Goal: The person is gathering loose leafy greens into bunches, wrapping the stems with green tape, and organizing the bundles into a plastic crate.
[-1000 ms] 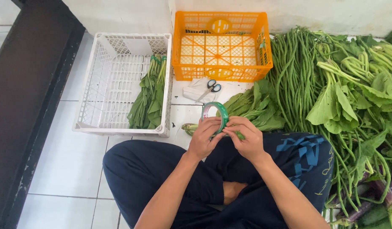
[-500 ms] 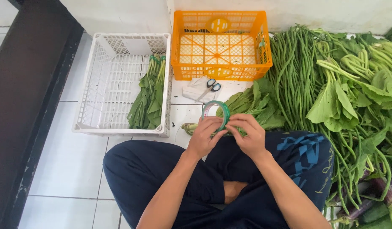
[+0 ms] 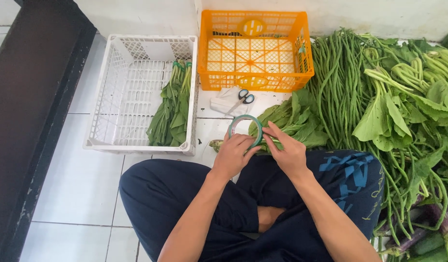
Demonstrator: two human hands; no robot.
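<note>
Compared with the frames half a second and a second before, we saw very little change: both hands had stayed over the lap at the same spot, and the roll of green tape [image 3: 245, 130] was still held up between them, perhaps turned slightly. The crates and greens lay just as they had.

The left hand [image 3: 235, 154] was closed on the lower left of the roll, fingers curled around its rim. The right hand [image 3: 286, 151] touched the roll's right edge with thumb and forefinger pinched there; we could not tell whether a loose end of tape sat between those fingertips, as it was too small to make out. The roll sat just above the knees, in front of a bunch of leafy greens [image 3: 291, 120] on the floor.

Behind the roll, the stems of that bunch were partly hidden by the hands. A pair of scissors [image 3: 242, 98] lay on the tiles near the orange crate [image 3: 253, 50], with something white beside them that we could not identify. The white crate [image 3: 139, 92] held tied bundles of greens [image 3: 172, 109]. The pile of long beans [image 3: 341, 85] and the broad-leafed greens ran out of view at the right edge, and some dark purple vegetables at the bottom right corner were cut off.
</note>
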